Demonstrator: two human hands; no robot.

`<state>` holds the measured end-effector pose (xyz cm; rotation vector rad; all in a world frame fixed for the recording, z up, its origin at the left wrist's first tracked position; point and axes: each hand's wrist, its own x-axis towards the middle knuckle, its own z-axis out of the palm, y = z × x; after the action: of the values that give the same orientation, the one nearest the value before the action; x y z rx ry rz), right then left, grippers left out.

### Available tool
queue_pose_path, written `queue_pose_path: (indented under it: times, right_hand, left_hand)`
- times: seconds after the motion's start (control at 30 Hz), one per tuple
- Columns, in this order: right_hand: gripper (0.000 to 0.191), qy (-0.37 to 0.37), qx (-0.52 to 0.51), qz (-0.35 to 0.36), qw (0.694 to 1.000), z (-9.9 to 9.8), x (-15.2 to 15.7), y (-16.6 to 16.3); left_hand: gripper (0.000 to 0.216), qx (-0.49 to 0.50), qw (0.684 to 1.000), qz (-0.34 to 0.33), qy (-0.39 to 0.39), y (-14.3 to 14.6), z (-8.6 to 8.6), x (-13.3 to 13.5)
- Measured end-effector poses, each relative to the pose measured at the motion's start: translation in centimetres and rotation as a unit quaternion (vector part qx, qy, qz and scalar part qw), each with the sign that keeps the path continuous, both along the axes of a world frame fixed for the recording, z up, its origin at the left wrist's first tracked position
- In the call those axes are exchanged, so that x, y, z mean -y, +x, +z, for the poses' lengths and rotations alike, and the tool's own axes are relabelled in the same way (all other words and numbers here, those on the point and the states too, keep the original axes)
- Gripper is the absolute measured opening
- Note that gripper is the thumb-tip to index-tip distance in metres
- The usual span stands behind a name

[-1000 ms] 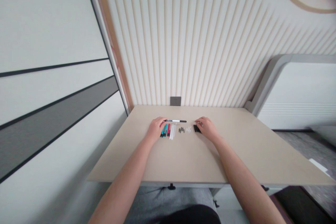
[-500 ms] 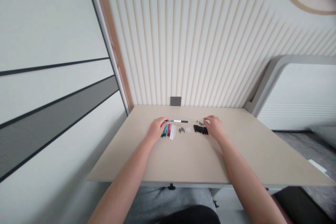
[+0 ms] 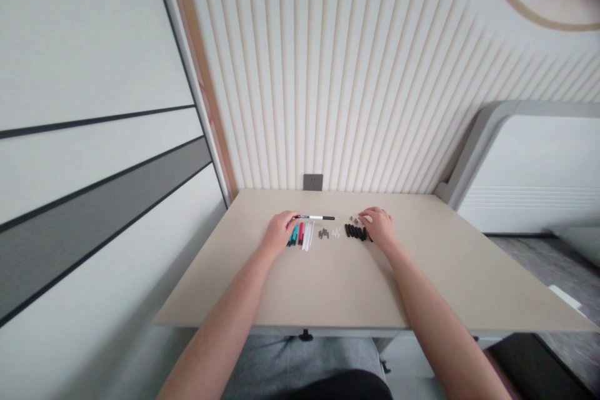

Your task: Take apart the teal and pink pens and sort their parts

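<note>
Edged left since the earlier frame: right hand (image 3: 379,228). Leftmost, left hand (image 3: 280,231), fingertips gathered on the end of a black-and-white pen (image 3: 315,217), just above teal and red markers (image 3: 294,235); farther right, a row of black caps (image 3: 356,232), right hand loosely curled over its end, any pinch hidden.

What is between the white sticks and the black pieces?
In the head view, a little group of grey bits and a little group of white bits lie between the white sticks and the black pieces.

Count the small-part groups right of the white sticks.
4: a grey cluster, a white cluster, a black row by the right hand, and a rear grey cluster. More may be hidden.
</note>
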<state>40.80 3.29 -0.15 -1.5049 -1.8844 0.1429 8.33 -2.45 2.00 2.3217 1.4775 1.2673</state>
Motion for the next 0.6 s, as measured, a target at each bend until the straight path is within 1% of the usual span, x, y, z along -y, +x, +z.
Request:
queue_pose_path:
  times: [0.07, 0.1, 0.17, 0.27, 0.33, 0.4, 0.6]
  right_hand:
    - [0.028, -0.007, -0.112, 0.033, 0.993, 0.8, 0.2, -0.6]
    - [0.032, -0.019, -0.170, 0.055, 0.984, 1.2, 0.4, -1.0]
    - [0.037, -0.058, -0.262, 0.112, 0.957, 1.9, 0.9, -1.9]
    - [0.039, -0.113, -0.338, 0.190, 0.915, 2.4, 1.8, -3.2]
    - [0.039, -0.134, -0.361, 0.213, 0.898, 2.5, 2.1, -3.8]
    - [0.038, -0.144, -0.368, 0.222, 0.891, 2.4, 2.3, -4.0]
    - [0.037, -0.147, -0.343, 0.238, 0.897, 2.4, 2.4, -4.2]
  left_hand:
    - [0.019, -0.002, 1.000, 0.001, 0.003, 0.0, 0.0, 0.0]
    - [0.019, -0.002, 1.000, 0.002, 0.004, 0.0, -0.1, 0.0]
    - [0.019, 0.004, 1.000, 0.001, 0.007, 0.0, -0.1, -0.1]
    - [0.020, 0.021, 1.000, -0.001, 0.005, 0.0, -0.1, 0.0]
    - [0.021, 0.031, 1.000, 0.002, 0.003, 0.0, 0.0, 0.0]
    - [0.021, 0.036, 0.999, 0.005, 0.001, 0.1, 0.0, 0.0]
    - [0.021, 0.025, 1.000, -0.004, -0.005, 0.2, 0.1, 0.2]
